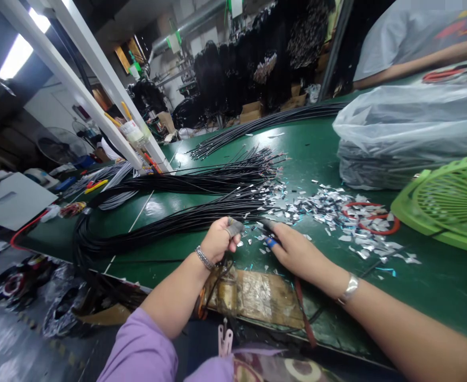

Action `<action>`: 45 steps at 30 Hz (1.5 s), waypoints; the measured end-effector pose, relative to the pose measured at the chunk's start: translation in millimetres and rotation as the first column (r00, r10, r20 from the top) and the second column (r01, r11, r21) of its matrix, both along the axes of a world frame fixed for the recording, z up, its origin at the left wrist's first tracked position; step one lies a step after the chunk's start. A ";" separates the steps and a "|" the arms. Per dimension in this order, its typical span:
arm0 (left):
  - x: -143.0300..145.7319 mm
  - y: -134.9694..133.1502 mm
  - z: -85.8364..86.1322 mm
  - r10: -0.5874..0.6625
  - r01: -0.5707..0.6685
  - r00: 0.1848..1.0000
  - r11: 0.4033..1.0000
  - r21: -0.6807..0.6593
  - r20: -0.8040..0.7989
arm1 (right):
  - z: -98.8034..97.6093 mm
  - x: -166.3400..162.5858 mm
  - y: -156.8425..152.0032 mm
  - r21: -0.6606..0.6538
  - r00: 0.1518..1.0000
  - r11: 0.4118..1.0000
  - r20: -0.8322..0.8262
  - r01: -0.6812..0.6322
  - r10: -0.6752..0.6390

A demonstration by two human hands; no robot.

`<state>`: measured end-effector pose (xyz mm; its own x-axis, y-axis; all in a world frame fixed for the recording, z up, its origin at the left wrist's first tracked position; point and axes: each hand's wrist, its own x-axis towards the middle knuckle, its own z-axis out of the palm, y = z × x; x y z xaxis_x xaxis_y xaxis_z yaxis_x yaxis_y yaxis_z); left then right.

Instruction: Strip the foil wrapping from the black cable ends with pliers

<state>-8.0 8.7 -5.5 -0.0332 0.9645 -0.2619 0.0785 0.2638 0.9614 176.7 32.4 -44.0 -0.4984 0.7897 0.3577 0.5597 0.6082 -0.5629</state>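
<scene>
My left hand (219,239) is closed in a pinch with a taped thumb, gripping the end of a thin black cable near the table's front edge. My right hand (292,246), with taped fingertips, is closed too and pinches the same cable end just to the right. The cable comes out of a thick bundle of black cables (169,217) that loops leftward across the green table (435,281). A scatter of small silver foil scraps (336,212) lies just beyond my right hand.
A green plastic fan (448,204) lies at the right. Behind it sits a clear plastic bag of cables (408,132). Red-handled scissors (372,225) lie among the scraps. Another person's arm (416,63) rests at the far right. A white post (98,90) rises at the left.
</scene>
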 end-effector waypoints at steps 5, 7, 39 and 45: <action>-1.1 0.8 0.9 -0.023 0.030 0.996 0.997 -0.077 0.082 | 1.1 -2.5 -1.6 0.046 0.999 0.999 0.038 -0.024 0.023; 0.0 0.5 0.6 -0.032 0.037 0.998 0.996 -0.083 0.061 | 3.3 -2.7 -3.5 0.035 0.999 0.999 0.053 -0.003 0.002; 10.3 -0.2 8.0 -0.018 0.003 0.992 0.993 -0.119 -0.121 | -0.3 -5.6 3.1 0.023 0.999 1.000 0.053 -0.006 0.005; 10.4 0.2 4.8 -0.038 0.023 0.990 0.994 -0.105 -0.137 | -1.0 -6.4 1.9 -0.004 0.996 1.000 0.090 0.002 -0.002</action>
<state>2.5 8.9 -0.7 -0.0473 0.9338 -0.3547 0.2190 0.3562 0.9084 170.3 34.4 -45.0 -0.5268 0.7923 0.3079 0.6095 0.6046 -0.5128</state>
